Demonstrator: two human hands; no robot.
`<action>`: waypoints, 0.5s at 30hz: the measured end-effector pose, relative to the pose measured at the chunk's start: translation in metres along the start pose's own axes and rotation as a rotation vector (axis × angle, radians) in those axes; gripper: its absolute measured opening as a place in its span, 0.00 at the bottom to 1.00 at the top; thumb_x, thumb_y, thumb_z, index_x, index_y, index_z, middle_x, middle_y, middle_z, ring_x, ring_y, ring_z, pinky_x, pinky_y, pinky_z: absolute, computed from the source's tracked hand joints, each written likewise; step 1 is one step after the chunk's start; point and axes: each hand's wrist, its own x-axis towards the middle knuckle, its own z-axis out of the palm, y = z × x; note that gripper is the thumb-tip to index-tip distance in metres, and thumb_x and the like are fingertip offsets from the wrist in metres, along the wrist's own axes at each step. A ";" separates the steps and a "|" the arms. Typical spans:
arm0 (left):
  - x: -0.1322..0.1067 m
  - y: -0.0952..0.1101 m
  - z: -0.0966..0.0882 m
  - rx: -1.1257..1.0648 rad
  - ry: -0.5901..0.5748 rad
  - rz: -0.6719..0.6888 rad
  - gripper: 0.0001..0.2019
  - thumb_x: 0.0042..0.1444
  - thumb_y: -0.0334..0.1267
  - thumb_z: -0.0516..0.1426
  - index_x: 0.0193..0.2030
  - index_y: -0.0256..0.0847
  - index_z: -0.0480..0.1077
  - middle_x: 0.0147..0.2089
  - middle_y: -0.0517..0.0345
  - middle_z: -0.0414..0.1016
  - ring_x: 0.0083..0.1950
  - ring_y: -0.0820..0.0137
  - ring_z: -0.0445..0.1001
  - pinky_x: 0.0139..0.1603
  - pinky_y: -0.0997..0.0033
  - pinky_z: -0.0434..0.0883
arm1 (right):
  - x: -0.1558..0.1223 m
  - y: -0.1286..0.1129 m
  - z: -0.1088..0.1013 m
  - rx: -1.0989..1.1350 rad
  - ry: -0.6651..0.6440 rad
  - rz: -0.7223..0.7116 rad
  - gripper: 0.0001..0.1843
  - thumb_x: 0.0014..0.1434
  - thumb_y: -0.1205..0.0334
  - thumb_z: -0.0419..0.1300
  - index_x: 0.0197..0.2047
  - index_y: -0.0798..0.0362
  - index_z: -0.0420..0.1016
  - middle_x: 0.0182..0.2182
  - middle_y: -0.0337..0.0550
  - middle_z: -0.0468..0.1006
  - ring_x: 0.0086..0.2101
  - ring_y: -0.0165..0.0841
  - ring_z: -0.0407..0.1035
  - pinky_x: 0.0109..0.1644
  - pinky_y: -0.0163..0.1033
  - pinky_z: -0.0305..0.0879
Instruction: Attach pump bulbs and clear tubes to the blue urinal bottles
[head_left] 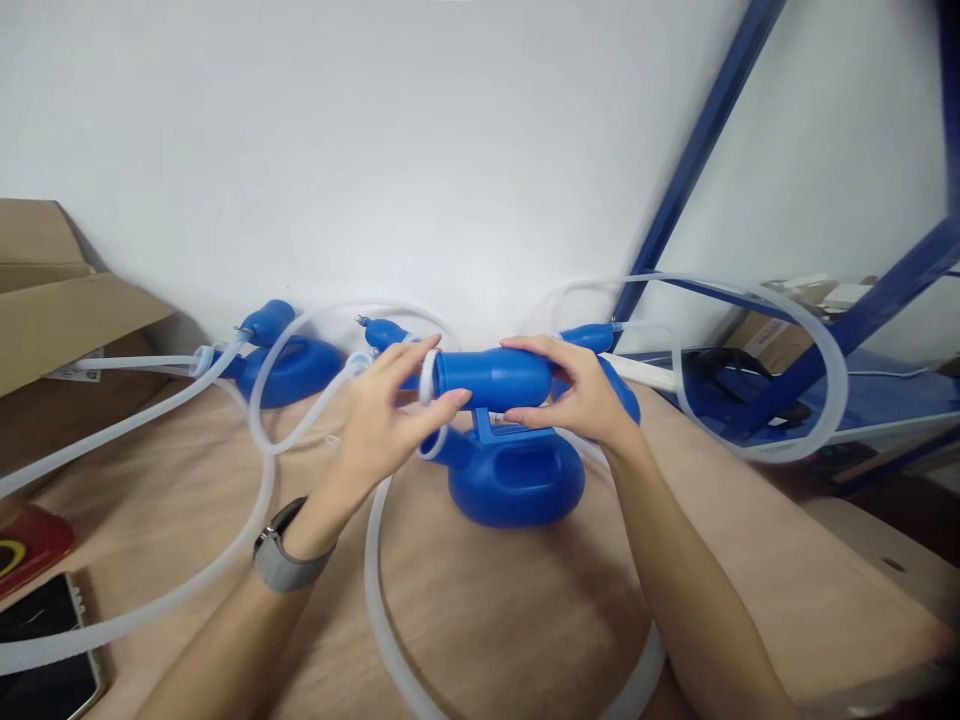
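Note:
A blue plastic cup-shaped funnel [491, 378] with a pale ring at its left end lies level between my hands. My left hand [397, 405] grips its ringed end, thumb along the near side. Around the right, rounded end curl the fingers of my right hand [570, 385]. Just below stands a blue urinal bottle [517, 480] with a side handle, its neck pointing left. A translucent hose [379, 590] runs from near that neck toward me. Where the hose's upper end meets the bottle is partly hidden by my left hand.
More blue bottles, one of them [300, 370] at the left, lie along the wall with looping hoses [832, 370]. At the left are an open cardboard box [112, 305] and a phone [52, 650]. A blue metal frame [697, 150] rises at the right.

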 end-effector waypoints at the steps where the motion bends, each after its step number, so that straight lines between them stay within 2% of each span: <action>1: -0.002 0.001 0.003 0.053 0.020 0.021 0.26 0.61 0.53 0.66 0.62 0.43 0.75 0.58 0.48 0.78 0.56 0.57 0.78 0.52 0.59 0.80 | 0.000 -0.001 0.000 -0.018 -0.005 -0.006 0.38 0.48 0.44 0.79 0.60 0.45 0.79 0.54 0.46 0.84 0.51 0.49 0.80 0.58 0.54 0.77; 4: -0.006 0.002 0.012 0.139 0.079 0.060 0.24 0.63 0.53 0.64 0.61 0.42 0.73 0.57 0.48 0.77 0.55 0.58 0.77 0.53 0.59 0.79 | 0.001 0.001 0.002 -0.034 0.002 -0.032 0.38 0.47 0.42 0.79 0.59 0.45 0.80 0.52 0.47 0.85 0.50 0.49 0.80 0.54 0.52 0.79; 8: -0.009 0.002 0.018 0.173 0.164 0.077 0.20 0.66 0.53 0.60 0.56 0.43 0.71 0.51 0.50 0.76 0.52 0.58 0.76 0.54 0.57 0.76 | 0.001 0.004 0.012 0.032 0.021 -0.024 0.40 0.46 0.36 0.77 0.58 0.46 0.80 0.52 0.48 0.85 0.50 0.50 0.80 0.50 0.50 0.80; 12: -0.011 0.002 0.020 0.208 0.226 0.084 0.19 0.67 0.52 0.58 0.58 0.44 0.67 0.53 0.49 0.70 0.54 0.58 0.74 0.56 0.55 0.75 | 0.001 0.003 0.020 0.044 0.058 -0.003 0.41 0.45 0.36 0.77 0.58 0.46 0.79 0.53 0.48 0.84 0.51 0.51 0.79 0.53 0.52 0.79; 15: -0.013 0.003 0.021 0.164 0.206 0.072 0.19 0.70 0.52 0.55 0.60 0.43 0.66 0.55 0.47 0.67 0.58 0.57 0.72 0.62 0.52 0.72 | 0.001 0.003 0.021 0.054 0.064 -0.029 0.40 0.44 0.37 0.78 0.57 0.46 0.80 0.51 0.48 0.85 0.50 0.50 0.80 0.55 0.52 0.78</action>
